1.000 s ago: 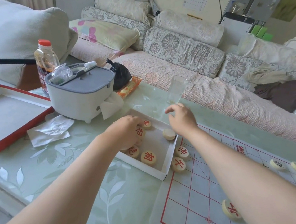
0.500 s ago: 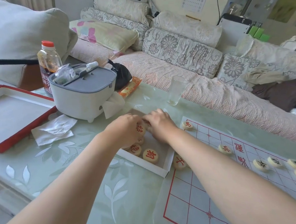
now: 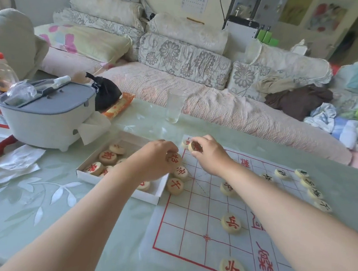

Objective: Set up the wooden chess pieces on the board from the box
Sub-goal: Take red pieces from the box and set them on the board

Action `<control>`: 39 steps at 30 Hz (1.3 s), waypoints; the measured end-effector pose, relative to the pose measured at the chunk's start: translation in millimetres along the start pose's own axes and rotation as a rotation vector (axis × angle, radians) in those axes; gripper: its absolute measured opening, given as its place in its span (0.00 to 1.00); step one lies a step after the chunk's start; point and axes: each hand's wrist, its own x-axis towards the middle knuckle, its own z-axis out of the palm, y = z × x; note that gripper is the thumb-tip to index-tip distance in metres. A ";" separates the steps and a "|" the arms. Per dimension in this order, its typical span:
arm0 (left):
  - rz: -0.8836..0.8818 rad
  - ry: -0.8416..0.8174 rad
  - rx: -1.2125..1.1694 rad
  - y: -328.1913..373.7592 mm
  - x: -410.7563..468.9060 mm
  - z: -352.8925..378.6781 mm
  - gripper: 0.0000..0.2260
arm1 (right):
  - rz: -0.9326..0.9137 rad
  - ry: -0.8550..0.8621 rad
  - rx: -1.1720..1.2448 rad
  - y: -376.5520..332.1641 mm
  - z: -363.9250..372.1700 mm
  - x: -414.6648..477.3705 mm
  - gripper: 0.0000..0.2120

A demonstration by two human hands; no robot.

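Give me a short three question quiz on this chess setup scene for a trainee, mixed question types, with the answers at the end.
1. True or false: the right hand holds a red-marked piece over the board's far corner.
2. What does the left hand hold? A) a tissue B) a red-marked piece C) the glass
3. Fill in: the pieces not yet placed lie in the white ____.

Key: 1 true. 2 B. 3 box.

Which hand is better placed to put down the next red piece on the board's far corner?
Right hand: it holds a round wooden red-marked piece right above the paper board's far corner. Left hand is at the white box.
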 end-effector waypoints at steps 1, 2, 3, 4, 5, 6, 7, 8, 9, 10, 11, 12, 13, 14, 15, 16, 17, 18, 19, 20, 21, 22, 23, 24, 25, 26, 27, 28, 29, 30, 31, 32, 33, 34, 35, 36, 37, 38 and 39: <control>0.011 -0.026 -0.013 8.4 -0.5 4.5 0.18 | 0.008 -0.006 0.009 6.9 -3.6 -8.9 0.21; 0.019 -0.058 -0.024 16.5 -2.0 9.4 0.19 | 0.013 -0.013 0.016 13.6 -6.9 -17.6 0.21; 0.026 -0.097 -0.032 23.8 -4.5 14.6 0.18 | 0.017 -0.019 0.019 19.2 -10.0 -26.2 0.21; 0.037 -0.141 -0.038 30.9 -7.7 19.9 0.17 | 0.022 -0.023 0.024 24.5 -12.7 -34.0 0.22; 0.052 -0.186 -0.045 37.7 -11.4 25.1 0.17 | 0.028 -0.025 0.029 29.2 -15.6 -41.8 0.21; 0.070 -0.230 -0.048 43.7 -14.7 30.0 0.16 | 0.033 -0.025 0.037 33.0 -18.2 -49.1 0.21; 0.090 -0.272 -0.043 49.8 -18.4 34.0 0.16 | 0.036 -0.023 0.043 36.6 -20.7 -56.1 0.21; 0.107 -0.320 -0.028 55.2 -21.8 37.3 0.17 | 0.035 -0.024 0.049 39.9 -22.6 -63.0 0.21; 0.122 -0.374 -0.010 60.2 -25.6 39.6 0.18 | 0.030 -0.028 0.054 42.2 -24.4 -69.8 0.21; 0.134 -0.431 0.009 64.0 -28.9 42.1 0.19 | 0.022 -0.033 0.058 44.3 -25.4 -76.2 0.22; 0.146 -0.483 0.026 67.2 -32.5 44.3 0.20 | 0.014 -0.041 0.062 45.7 -26.4 -82.7 0.22; 0.148 -0.526 0.038 69.7 -36.4 46.6 0.20 | 0.009 -0.046 0.069 47.0 -26.8 -88.4 0.23; 0.142 -0.559 0.042 71.9 -40.4 48.8 0.21 | 0.005 -0.045 0.072 47.9 -27.2 -93.4 0.23; 0.131 -0.585 0.045 73.2 -43.7 51.3 0.22 | 0.000 -0.037 0.073 49.0 -27.2 -97.2 0.23; 0.128 -0.601 0.058 73.9 -46.4 54.0 0.22 | -0.004 -0.032 0.074 49.9 -27.4 -100.2 0.24; 0.134 -0.608 0.078 74.6 -48.2 57.1 0.23 | -0.007 -0.028 0.076 50.9 -27.5 -102.2 0.24; 0.145 -0.608 0.095 75.5 -49.8 59.6 0.23 | -0.010 -0.026 0.079 51.5 -28.0 -103.5 0.24; 0.152 -0.606 0.104 75.9 -50.4 61.7 0.23 | -0.012 -0.025 0.083 52.3 -28.4 -104.4 0.24; 0.152 -0.605 0.103 76.4 -50.9 62.4 0.24 | -0.012 -0.020 0.087 52.6 -29.2 -104.7 0.24; 0.145 -0.606 0.097 76.5 -50.6 62.2 0.25 | -0.009 -0.014 0.091 53.2 -29.4 -104.1 0.24; 0.134 -0.603 0.090 76.6 -50.1 60.3 0.26 | -0.006 -0.007 0.095 53.2 -29.9 -103.5 0.24; 0.120 -0.588 0.084 75.6 -48.0 57.4 0.26 | 0.000 -0.002 0.101 53.4 -30.0 -102.0 0.24; 0.111 -0.554 0.082 73.8 -45.1 53.8 0.25 | 0.003 0.004 0.107 53.4 -29.8 -100.0 0.24; 0.109 -0.499 0.087 70.3 -40.3 49.9 0.22 | 0.004 0.009 0.112 53.2 -29.2 -96.9 0.24; 0.108 -0.428 0.104 65.7 -34.8 45.8 0.19 | 0.003 0.016 0.113 52.6 -28.7 -93.1 0.24; 0.096 -0.346 0.138 60.2 -28.4 42.2 0.17 | 0.003 0.027 0.112 51.8 -27.8 -88.3 0.23; 0.077 -0.265 0.185 53.9 -22.1 38.9 0.15 | 0.003 0.040 0.111 50.6 -27.1 -82.9 0.22; 0.057 -0.199 0.235 47.2 -15.2 36.3 0.14 | 0.006 0.051 0.115 49.3 -26.4 -76.8 0.21; 0.039 -0.158 0.277 40.7 -9.2 34.1 0.14 | 0.008 0.061 0.120 47.5 -26.1 -70.4 0.19; 0.020 -0.140 0.309 34.8 -4.5 32.2 0.15 | 0.010 0.067 0.127 45.7 -25.3 -63.2 0.18; -0.001 -0.141 0.336 30.1 -1.2 30.3 0.16 | 0.014 0.073 0.134 43.9 -24.2 -55.7 0.16; -0.017 -0.153 0.361 26.6 1.9 28.9 0.17 | 0.022 0.081 0.139 43.1 -22.5 -47.5 0.15; -0.022 -0.171 0.381 24.1 4.7 28.2 0.17 | 0.030 0.089 0.139 43.2 -20.5 -39.3 0.14; -0.019 -0.190 0.388 23.0 7.0 29.2 0.17 | 0.043 0.099 0.140 44.4 -18.5 -32.3 0.13; -0.015 -0.203 0.385 21.1 9.4 29.9 0.16 | 0.054 0.109 0.139 44.7 -15.8 -23.0 0.13; -0.014 -0.218 0.373 19.4 11.7 31.1 0.15 | 0.069 0.115 0.142 45.2 -13.0 -13.6 0.12; -0.020 -0.235 0.351 17.5 13.5 32.1 0.14 | 0.082 0.120 0.146 44.9 -10.3 -4.7 0.11; -0.031 -0.249 0.321 13.9 16.3 32.3 0.14 | 0.099 0.122 0.148 43.2 -6.6 6.1 0.10; -0.038 -0.262 0.296 10.8 18.6 32.4 0.15 | 0.114 0.127 0.145 41.3 -3.4 16.1 0.10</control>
